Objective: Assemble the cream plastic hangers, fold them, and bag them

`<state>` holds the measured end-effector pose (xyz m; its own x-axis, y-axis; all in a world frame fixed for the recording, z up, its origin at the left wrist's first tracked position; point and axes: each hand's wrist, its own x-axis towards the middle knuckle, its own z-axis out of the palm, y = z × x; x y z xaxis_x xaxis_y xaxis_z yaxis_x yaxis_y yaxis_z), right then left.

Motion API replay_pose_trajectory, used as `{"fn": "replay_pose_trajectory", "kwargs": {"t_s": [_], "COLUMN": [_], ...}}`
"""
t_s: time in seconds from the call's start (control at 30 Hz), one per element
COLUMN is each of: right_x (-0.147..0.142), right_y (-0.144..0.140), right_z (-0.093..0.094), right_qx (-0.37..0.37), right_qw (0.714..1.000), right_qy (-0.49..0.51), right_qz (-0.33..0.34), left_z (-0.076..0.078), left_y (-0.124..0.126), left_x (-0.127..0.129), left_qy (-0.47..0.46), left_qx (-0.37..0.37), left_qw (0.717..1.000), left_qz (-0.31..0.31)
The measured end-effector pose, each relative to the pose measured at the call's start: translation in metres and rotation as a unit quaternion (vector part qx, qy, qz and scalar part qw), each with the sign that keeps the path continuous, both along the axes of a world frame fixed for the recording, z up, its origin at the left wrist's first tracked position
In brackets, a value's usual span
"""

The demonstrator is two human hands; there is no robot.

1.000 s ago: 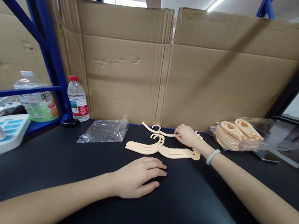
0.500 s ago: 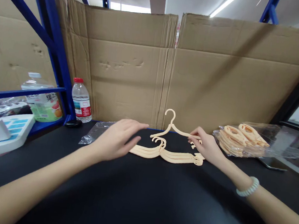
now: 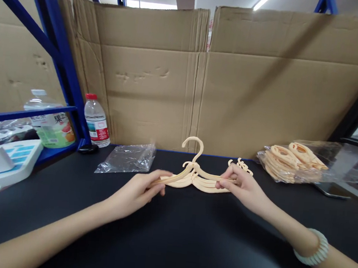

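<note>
A tall brown cardboard wall (image 3: 241, 85) backs the black tabletop (image 3: 186, 245). At its middle lies a stack of cream plastic hangers (image 3: 195, 179). The left hand (image 3: 136, 193) pinches the stack's left end; the right hand (image 3: 242, 187) pinches its right end.

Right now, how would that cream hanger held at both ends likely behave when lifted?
The cream hanger looks like thin plastic, so probably light and fairly stiff. The left hand and right hand pinch its tips without visible sag. Its slim arms might snap if bent hard.
</note>
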<state>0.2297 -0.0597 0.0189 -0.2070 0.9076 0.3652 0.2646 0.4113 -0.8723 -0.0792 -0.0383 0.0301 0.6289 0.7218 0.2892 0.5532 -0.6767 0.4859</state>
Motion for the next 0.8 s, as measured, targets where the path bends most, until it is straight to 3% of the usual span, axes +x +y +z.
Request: {"fn": "replay_pose_trajectory", "kwargs": {"t_s": [0.17, 0.3, 0.37, 0.43, 0.5, 0.57, 0.8], "right_x": [0.013, 0.052, 0.075, 0.095, 0.109, 0.115, 0.107], "right_y": [0.004, 0.021, 0.032, 0.041, 0.048, 0.052, 0.058], "right_z": [0.010, 0.020, 0.018, 0.013, 0.007, 0.002, -0.011], "right_qx": [-0.005, 0.044, 0.076, 0.118, 0.150, 0.156, 0.175], "right_qw": [0.999, 0.995, 0.983, 0.953, 0.917, 0.899, 0.884], "right_qy": [-0.037, -0.020, -0.094, -0.228, -0.338, -0.391, -0.422], "right_qz": [0.026, -0.088, -0.138, -0.163, -0.152, -0.121, -0.098], "left_z": [-0.009, -0.013, -0.014, -0.013, -0.013, -0.013, -0.012], "left_y": [-0.001, 0.000, 0.001, 0.001, 0.001, 0.001, 0.001], "left_x": [0.003, 0.005, 0.006, 0.006, 0.005, 0.005, 0.005], "left_qy": [-0.002, -0.008, 0.000, 0.005, 0.006, 0.009, 0.012], "left_qx": [-0.009, -0.021, -0.024, -0.024, -0.024, -0.022, -0.029], "left_qw": [1.000, 1.000, 1.000, 1.000, 1.000, 1.000, 1.000], "left_qz": [0.006, 0.010, 0.007, 0.003, -0.003, -0.002, 0.005]}}
